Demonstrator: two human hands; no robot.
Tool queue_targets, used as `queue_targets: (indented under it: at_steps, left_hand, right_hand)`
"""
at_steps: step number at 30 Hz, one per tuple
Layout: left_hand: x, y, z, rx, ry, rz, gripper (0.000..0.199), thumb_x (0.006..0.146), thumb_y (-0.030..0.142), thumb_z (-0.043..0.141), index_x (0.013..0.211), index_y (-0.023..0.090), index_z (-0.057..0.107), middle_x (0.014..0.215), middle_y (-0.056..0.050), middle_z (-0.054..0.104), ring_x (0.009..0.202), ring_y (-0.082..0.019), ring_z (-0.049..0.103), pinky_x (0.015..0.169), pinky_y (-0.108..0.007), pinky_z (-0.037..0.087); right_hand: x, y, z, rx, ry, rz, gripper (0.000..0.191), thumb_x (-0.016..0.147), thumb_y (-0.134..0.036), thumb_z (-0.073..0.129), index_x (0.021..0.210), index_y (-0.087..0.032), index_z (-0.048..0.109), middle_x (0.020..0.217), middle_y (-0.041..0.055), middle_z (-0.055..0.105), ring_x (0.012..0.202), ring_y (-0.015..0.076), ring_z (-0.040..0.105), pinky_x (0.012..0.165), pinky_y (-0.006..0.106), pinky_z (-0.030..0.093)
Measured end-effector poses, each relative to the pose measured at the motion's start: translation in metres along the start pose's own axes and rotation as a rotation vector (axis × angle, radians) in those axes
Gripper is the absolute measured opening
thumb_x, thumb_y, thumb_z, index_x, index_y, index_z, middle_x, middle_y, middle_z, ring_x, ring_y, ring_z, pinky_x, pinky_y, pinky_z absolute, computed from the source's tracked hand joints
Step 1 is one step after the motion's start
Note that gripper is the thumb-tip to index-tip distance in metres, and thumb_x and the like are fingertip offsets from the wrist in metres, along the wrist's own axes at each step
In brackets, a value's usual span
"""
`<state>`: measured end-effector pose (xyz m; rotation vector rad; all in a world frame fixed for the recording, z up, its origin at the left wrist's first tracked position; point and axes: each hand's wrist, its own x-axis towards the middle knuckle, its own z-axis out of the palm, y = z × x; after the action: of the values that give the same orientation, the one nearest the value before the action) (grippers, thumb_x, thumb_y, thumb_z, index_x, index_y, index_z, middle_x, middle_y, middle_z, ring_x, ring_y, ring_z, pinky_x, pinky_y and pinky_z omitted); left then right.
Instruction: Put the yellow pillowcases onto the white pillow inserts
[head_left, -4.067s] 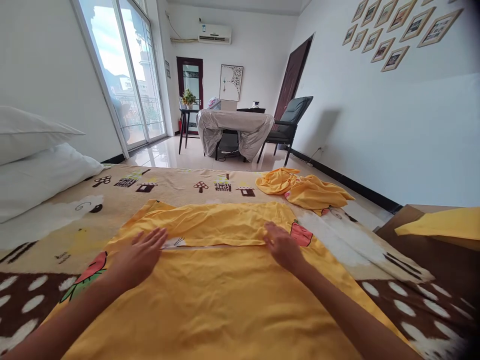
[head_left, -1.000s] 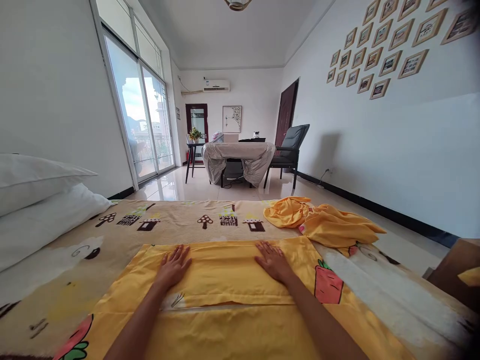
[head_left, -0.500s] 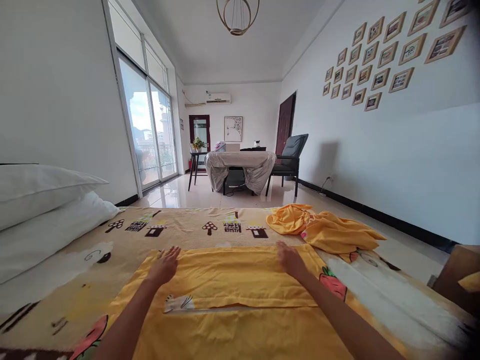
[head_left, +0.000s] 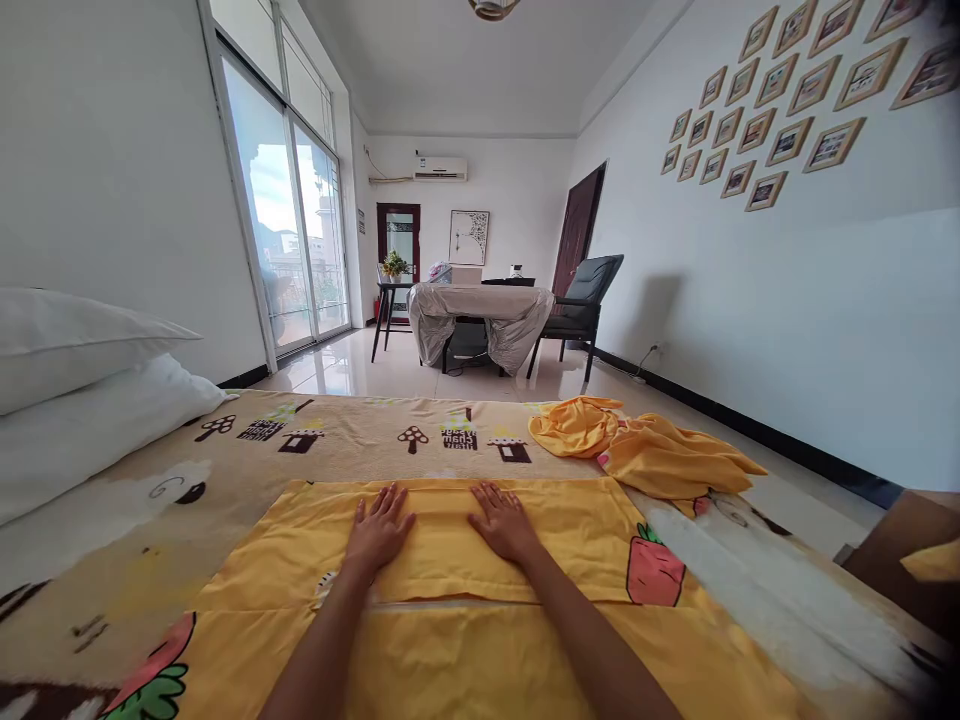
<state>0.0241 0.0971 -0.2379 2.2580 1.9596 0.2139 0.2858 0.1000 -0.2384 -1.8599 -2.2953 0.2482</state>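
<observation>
Left hand (head_left: 377, 535) and right hand (head_left: 505, 527) lie spread and palm-down, apart from each other, on the yellow cloth (head_left: 446, 560), near its far edge. To their right the cloth bears a red print (head_left: 655, 572) with green leaves. Beneath it is a patterned blanket (head_left: 367, 455); farther out, a crumpled orange-yellow bundle (head_left: 667, 455) lies right, white pillows (head_left: 97, 410) left.
</observation>
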Motion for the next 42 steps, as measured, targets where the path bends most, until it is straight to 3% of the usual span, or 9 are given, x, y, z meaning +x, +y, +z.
queue_targets:
  at_steps: [9, 12, 14, 17, 22, 24, 27, 33, 42]
  left_hand:
    - [-0.047, -0.162, -0.040, 0.185, 0.066, -0.375, 0.058, 0.091, 0.039, 0.023, 0.146, 0.022, 0.027, 0.154, -0.007, 0.022, 0.142, -0.026, 0.021, 0.108, -0.063, 0.016]
    - [-0.064, -0.177, -0.056, 0.344, 0.203, -0.374, 0.057, 0.090, 0.024, 0.019, 0.143, 0.014, 0.036, 0.151, -0.010, 0.030, 0.141, -0.026, 0.023, 0.111, -0.059, 0.013]
    - [-0.067, -0.156, -0.070, 0.351, 0.249, -0.247, 0.058, 0.087, 0.018, 0.019, 0.142, 0.006, 0.037, 0.149, -0.017, 0.032, 0.141, -0.028, 0.024, 0.112, -0.057, 0.010]
    - [-0.059, -0.087, -0.079, 0.199, 0.170, -0.074, 0.059, 0.084, 0.014, 0.023, 0.140, 0.001, 0.038, 0.148, -0.021, 0.031, 0.140, -0.031, 0.025, 0.111, -0.058, 0.011]
    - [-0.051, 0.039, -0.033, 0.061, 0.023, 0.154, 0.055, 0.085, 0.020, 0.030, 0.137, 0.022, 0.048, 0.145, -0.007, 0.041, 0.136, -0.023, 0.036, 0.106, -0.041, 0.034]
    - [-0.059, 0.064, -0.011, 0.023, 0.023, 0.193, 0.053, 0.090, 0.027, 0.025, 0.138, 0.026, 0.046, 0.147, -0.005, 0.038, 0.138, -0.023, 0.033, 0.109, -0.040, 0.031]
    - [-0.069, 0.071, 0.004, -0.009, 0.040, 0.195, 0.054, 0.093, 0.036, 0.019, 0.142, 0.029, 0.040, 0.151, -0.003, 0.030, 0.141, -0.024, 0.024, 0.113, -0.042, 0.021]
    - [-0.067, 0.023, -0.005, -0.004, -0.016, 0.064, 0.058, 0.092, 0.046, 0.023, 0.144, 0.023, 0.036, 0.154, -0.004, 0.025, 0.142, -0.026, 0.021, 0.113, -0.053, 0.018]
    - [-0.115, -0.121, -0.046, 0.101, 0.034, -0.229, 0.055, 0.093, 0.035, 0.022, 0.144, 0.018, 0.035, 0.152, -0.007, 0.029, 0.142, -0.023, 0.022, 0.113, -0.052, 0.018]
  right_hand:
    - [-0.060, 0.142, -0.034, -0.096, 0.078, 0.320, 0.062, 0.091, -0.053, 0.028, 0.147, -0.025, 0.028, 0.155, 0.0049, 0.021, 0.143, 0.0222, 0.017, 0.113, 0.051, 0.011]
    - [-0.086, 0.164, -0.058, -0.116, 0.093, 0.389, 0.057, 0.090, -0.043, 0.036, 0.142, -0.022, 0.038, 0.152, 0.0090, 0.030, 0.141, 0.0253, 0.023, 0.112, 0.055, 0.011]
    - [-0.091, 0.153, -0.075, -0.124, 0.109, 0.397, 0.051, 0.087, -0.029, 0.039, 0.136, -0.017, 0.046, 0.148, 0.0140, 0.035, 0.140, 0.0275, 0.026, 0.112, 0.055, 0.008]
    - [-0.077, 0.092, -0.083, -0.099, 0.138, 0.332, 0.050, 0.085, -0.013, 0.033, 0.131, -0.008, 0.050, 0.147, 0.0186, 0.036, 0.139, 0.0273, 0.028, 0.112, 0.050, 0.015]
    - [-0.053, -0.058, -0.032, 0.038, 0.053, 0.102, 0.048, 0.088, -0.021, 0.034, 0.132, -0.018, 0.052, 0.133, 0.0079, 0.056, 0.121, 0.0190, 0.053, 0.100, 0.030, 0.037]
    - [-0.056, -0.094, -0.007, 0.061, 0.039, 0.050, 0.049, 0.092, -0.026, 0.029, 0.136, -0.020, 0.048, 0.142, 0.0063, 0.046, 0.130, 0.0191, 0.043, 0.105, 0.034, 0.032]
    - [-0.064, -0.104, 0.010, 0.063, 0.027, 0.034, 0.053, 0.095, -0.033, 0.023, 0.143, -0.019, 0.038, 0.152, 0.0067, 0.028, 0.139, 0.0207, 0.027, 0.112, 0.042, 0.021]
    - [-0.073, -0.036, -0.002, 0.024, -0.015, 0.146, 0.063, 0.092, -0.054, 0.022, 0.146, -0.024, 0.031, 0.155, 0.0035, 0.020, 0.142, 0.0192, 0.018, 0.113, 0.043, 0.013]
    - [-0.135, 0.109, -0.029, -0.055, 0.090, 0.389, 0.058, 0.093, -0.045, 0.028, 0.143, -0.018, 0.038, 0.151, 0.0077, 0.032, 0.140, 0.0204, 0.025, 0.114, 0.042, 0.013]
